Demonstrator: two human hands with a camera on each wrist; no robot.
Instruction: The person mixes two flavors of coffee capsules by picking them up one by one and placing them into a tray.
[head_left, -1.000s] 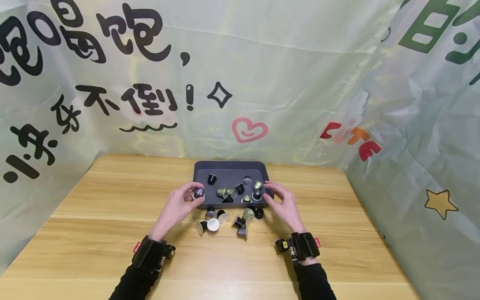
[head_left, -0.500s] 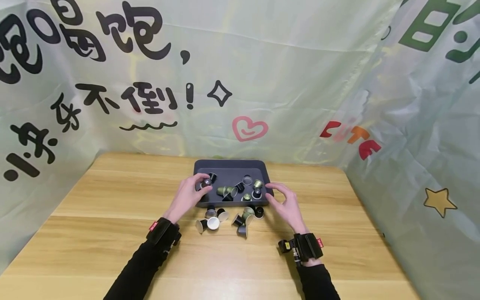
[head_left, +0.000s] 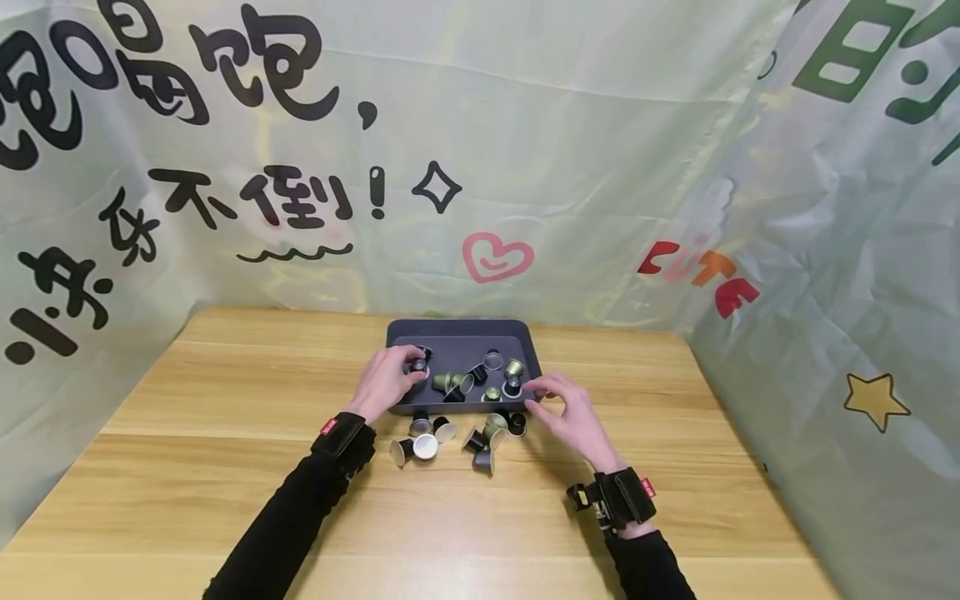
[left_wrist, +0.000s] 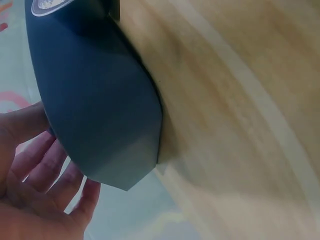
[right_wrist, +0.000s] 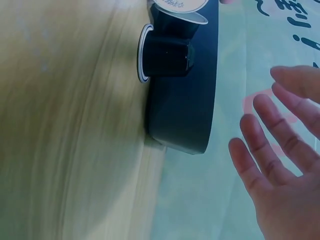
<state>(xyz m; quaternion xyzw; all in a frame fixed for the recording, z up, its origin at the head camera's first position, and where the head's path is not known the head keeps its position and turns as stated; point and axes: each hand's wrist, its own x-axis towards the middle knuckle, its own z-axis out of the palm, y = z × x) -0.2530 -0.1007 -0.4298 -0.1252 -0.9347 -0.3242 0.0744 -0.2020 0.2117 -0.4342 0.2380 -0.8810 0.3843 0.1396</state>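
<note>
In the head view a dark grey tray (head_left: 457,340) holds several coffee capsules, some black, some green. My left hand (head_left: 384,382) reaches over its left side and pinches a dark coffee capsule (head_left: 417,365) low in the tray, beside another black capsule there. The left wrist view has the hand (left_wrist: 47,200) behind the tray wall, which hides the fingertips and capsule. Over the tray's right edge, my right hand (head_left: 573,417) has its thumb and fingers spread, fingertips close to a dark capsule (head_left: 512,387) with a silver rim. The right wrist view finds nothing between its fingers (right_wrist: 265,142).
Several capsules lie on the wooden table (head_left: 300,367) in front of the tray, among them a white-faced capsule (head_left: 425,447), a green capsule (head_left: 494,427) and a grey capsule (head_left: 483,462). Behind the table hangs a printed cloth (head_left: 600,167).
My left hand has carried its capsule from the tray's left edge rightward and down into the tray. The right hand has shifted slightly, its fingertips moving a little to the left.
</note>
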